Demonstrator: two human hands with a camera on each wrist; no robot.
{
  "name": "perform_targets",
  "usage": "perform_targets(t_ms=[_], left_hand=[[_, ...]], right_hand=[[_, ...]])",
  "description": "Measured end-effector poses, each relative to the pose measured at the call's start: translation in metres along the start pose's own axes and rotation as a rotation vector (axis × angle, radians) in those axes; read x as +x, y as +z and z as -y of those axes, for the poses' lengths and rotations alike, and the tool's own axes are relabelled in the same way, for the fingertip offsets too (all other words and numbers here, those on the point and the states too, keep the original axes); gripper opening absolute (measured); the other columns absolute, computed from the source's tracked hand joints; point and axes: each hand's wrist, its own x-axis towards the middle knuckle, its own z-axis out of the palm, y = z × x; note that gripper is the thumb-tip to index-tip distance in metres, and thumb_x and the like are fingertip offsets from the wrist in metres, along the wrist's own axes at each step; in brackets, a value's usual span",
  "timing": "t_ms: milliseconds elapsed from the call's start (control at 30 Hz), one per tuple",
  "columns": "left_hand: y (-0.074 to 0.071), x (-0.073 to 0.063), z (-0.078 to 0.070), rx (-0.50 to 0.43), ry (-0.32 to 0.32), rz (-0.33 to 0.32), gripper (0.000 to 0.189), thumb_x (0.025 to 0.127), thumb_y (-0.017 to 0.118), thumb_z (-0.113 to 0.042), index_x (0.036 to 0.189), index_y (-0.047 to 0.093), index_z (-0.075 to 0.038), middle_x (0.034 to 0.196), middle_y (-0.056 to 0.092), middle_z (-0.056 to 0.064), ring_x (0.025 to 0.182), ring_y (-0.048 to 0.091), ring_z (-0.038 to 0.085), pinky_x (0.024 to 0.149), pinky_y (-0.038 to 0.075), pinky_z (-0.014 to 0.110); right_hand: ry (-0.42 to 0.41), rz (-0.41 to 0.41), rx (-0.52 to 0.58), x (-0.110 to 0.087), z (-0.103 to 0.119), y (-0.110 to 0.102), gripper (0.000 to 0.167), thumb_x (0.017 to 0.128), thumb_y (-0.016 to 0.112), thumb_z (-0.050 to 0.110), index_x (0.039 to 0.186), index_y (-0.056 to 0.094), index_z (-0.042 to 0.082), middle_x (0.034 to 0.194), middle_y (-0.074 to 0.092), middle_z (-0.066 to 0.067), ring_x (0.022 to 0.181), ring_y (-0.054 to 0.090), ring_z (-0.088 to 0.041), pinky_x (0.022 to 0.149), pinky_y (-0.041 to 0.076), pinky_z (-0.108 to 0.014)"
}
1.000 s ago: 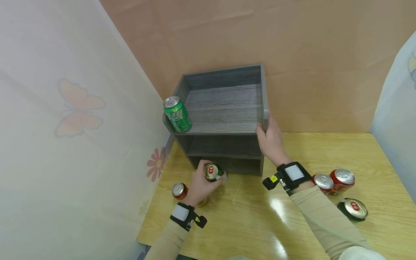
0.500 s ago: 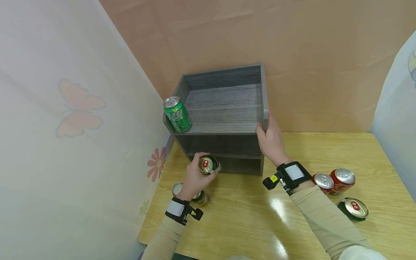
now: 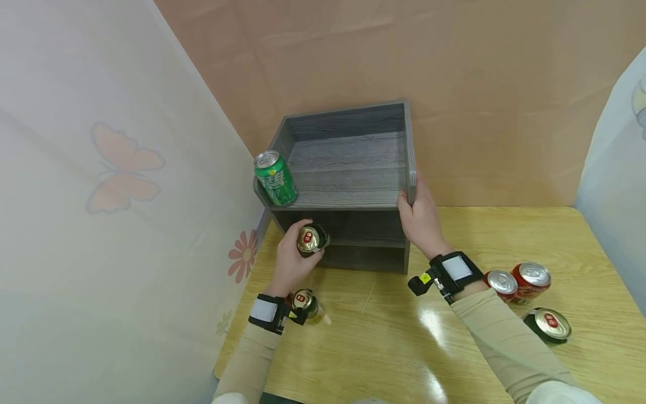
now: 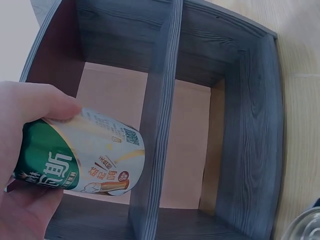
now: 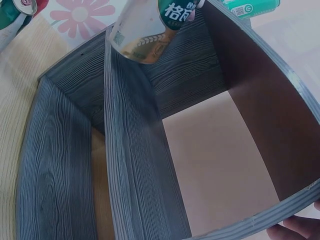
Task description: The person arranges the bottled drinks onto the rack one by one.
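Note:
My left hand (image 3: 291, 259) grips a dark green and cream drink can (image 4: 95, 155) with a gold lid and red tab. In the left wrist view its base points at the upper compartment of the grey wooden shelf (image 3: 348, 188), close to the middle board (image 4: 162, 115). My right hand (image 3: 423, 219) holds the shelf's right side panel, thumb on the inner face; its fingertips (image 5: 295, 227) show at the panel's edge in the right wrist view. A green soda can (image 3: 276, 177) stands on the shelf's top at the front left corner.
Below my left hand another green can with a gold lid (image 3: 304, 303) stands on the wooden table (image 3: 383, 336), a red can partly hidden beside it. To the right are two red cans (image 3: 532, 280) and a dark green can (image 3: 550, 325). A butterfly-printed curtain (image 3: 126, 168) borders the left.
My left hand has lifted the can up and leftward, from in front of the shelf's bottom to the opening below its top. The right hand stays on the side panel.

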Motion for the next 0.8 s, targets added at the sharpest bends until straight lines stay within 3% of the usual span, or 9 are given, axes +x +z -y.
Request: perform_targets(t_ms=[267,567,800], left_hand=[[-0.001,0.013,0.007,0.026,-0.024,0.019,0.072,0.081,0.085,-0.006,0.143,0.049,-0.010,0.134,0.056,0.008,0.116,0.059,0.022,0.094,0.051,0.040],[-0.004,0.024,0.013,0.072,-0.049,0.032,0.069,0.079,0.086,-0.005,0.138,0.051,0.000,0.126,0.059,0.015,0.111,0.061,0.030,0.091,0.053,0.044],[-0.004,0.032,0.019,0.063,-0.095,0.059,0.063,0.081,0.086,-0.009,0.134,0.052,-0.002,0.120,0.061,0.013,0.106,0.063,0.029,0.088,0.054,0.044]], right_hand=[[0.007,0.003,-0.002,-0.001,0.001,0.000,0.062,0.108,0.040,0.025,0.164,0.016,0.015,0.157,0.036,-0.021,0.139,0.041,-0.040,0.106,0.038,-0.062],[0.018,0.011,0.007,-0.001,0.000,0.000,0.063,0.109,0.039,0.028,0.165,0.014,0.015,0.158,0.034,-0.021,0.139,0.040,-0.041,0.106,0.038,-0.062],[0.017,0.011,0.012,-0.001,-0.001,0.000,0.063,0.109,0.039,0.028,0.165,0.014,0.016,0.158,0.034,-0.020,0.140,0.039,-0.039,0.107,0.037,-0.062]])
